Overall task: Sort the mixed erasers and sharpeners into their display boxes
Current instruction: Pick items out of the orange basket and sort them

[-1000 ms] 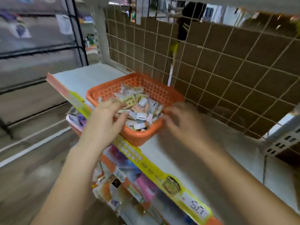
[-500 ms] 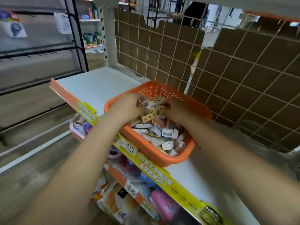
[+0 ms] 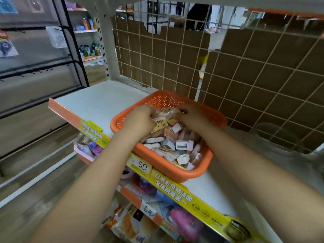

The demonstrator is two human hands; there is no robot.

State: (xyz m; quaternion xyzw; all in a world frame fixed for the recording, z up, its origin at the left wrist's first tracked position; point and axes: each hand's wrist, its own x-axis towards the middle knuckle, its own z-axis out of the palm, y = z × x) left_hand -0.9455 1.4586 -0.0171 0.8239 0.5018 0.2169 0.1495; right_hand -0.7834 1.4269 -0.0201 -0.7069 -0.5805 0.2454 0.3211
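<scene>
An orange perforated basket (image 3: 215, 118) stands on the white shelf (image 3: 98, 102), full of mixed small erasers and sharpeners (image 3: 177, 144) in white, pink and yellow. Both my hands reach into the far part of the pile. My left hand (image 3: 140, 118) has its fingers curled round a clear-wrapped packet of yellow erasers (image 3: 162, 122). From the other side, my right hand (image 3: 191, 116) pinches the same packet. A white sharpener (image 3: 181, 144) lies on top near the basket's middle. No display boxes are in view.
A wire grid backed with brown cardboard (image 3: 245, 85) closes the shelf's back. A blurred clear container (image 3: 273, 137) stands at the right. Yellow price strips (image 3: 142, 166) line the shelf's front edge. Packaged goods (image 3: 133, 223) fill the shelf below. An aisle lies to the left.
My hands went from the basket's near sides into the far part of the pile and closed on the packet. The view has shifted closer and steadied.
</scene>
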